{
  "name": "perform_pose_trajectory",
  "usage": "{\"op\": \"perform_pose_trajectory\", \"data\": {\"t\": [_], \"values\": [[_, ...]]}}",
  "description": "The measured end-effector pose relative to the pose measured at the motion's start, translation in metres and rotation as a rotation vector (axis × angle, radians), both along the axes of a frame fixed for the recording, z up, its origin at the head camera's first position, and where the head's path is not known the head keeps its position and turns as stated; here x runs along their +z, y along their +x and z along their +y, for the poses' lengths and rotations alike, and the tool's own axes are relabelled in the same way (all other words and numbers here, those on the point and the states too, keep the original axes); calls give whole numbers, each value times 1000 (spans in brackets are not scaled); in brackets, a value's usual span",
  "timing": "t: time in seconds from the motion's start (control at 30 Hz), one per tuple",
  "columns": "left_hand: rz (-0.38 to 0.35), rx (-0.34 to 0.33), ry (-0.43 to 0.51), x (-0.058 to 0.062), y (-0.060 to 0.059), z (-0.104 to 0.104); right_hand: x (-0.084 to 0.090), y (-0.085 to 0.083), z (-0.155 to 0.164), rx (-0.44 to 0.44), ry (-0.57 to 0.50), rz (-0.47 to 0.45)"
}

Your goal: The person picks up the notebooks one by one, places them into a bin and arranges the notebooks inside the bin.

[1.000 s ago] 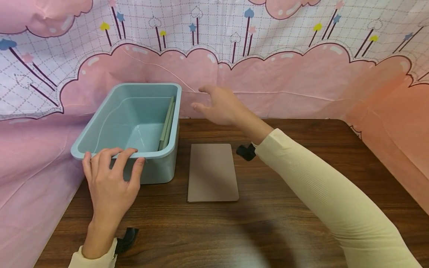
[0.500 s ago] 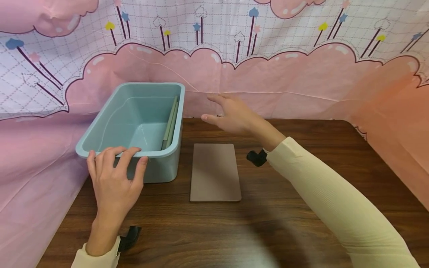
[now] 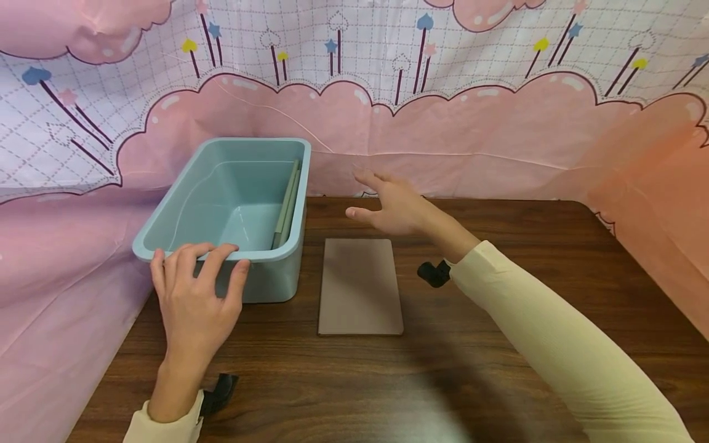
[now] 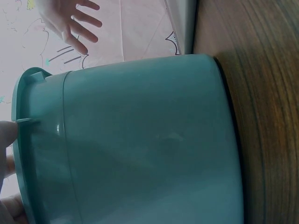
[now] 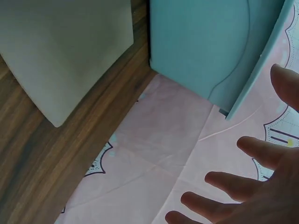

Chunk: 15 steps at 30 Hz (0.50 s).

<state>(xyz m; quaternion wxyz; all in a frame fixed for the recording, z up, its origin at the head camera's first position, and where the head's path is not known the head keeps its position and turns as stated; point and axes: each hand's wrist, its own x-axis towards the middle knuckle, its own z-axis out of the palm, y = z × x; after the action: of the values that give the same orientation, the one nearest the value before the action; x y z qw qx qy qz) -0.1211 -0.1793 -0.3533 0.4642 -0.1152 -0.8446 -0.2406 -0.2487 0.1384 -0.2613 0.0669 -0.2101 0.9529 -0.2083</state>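
Note:
A light blue plastic bin (image 3: 271, 277) stands at the left of the table. My left hand (image 3: 196, 301) grips its near rim, fingers bent over the edge; the left wrist view shows the bin's outer wall (image 4: 140, 140) with fingertips at the rim. Inside, thin grey-green flat things, like notebooks (image 3: 287, 206), lean upright against the right wall. A taupe notebook (image 3: 361, 288) lies closed and flat to the right of the bin. Above the table beyond it, my right hand (image 3: 396, 203) hovers with fingers spread and holds nothing; the right wrist view shows the spread fingers (image 5: 233, 186).
The dark wood table (image 3: 343, 387) carries the bin and the notebook. Behind it and at both sides hangs a pink and white printed cloth (image 3: 471, 135). Black straps or mounts (image 3: 434, 274) sit at both wrists.
My right hand has drawn back slightly, down and to the right, away from the bin. The left hand stays on the rim; the whole head view has shifted a little.

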Motion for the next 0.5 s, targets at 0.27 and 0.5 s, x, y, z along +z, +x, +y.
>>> {"op": "perform_pose_trajectory", "data": {"t": [0.27, 0.5], "values": [[-2, -5, 1, 0, 1, 1, -13, 3, 4, -6, -8, -39], [-5, -2, 1, 0, 2, 1, -35, 4, 5, -17, 69, -96]]}}
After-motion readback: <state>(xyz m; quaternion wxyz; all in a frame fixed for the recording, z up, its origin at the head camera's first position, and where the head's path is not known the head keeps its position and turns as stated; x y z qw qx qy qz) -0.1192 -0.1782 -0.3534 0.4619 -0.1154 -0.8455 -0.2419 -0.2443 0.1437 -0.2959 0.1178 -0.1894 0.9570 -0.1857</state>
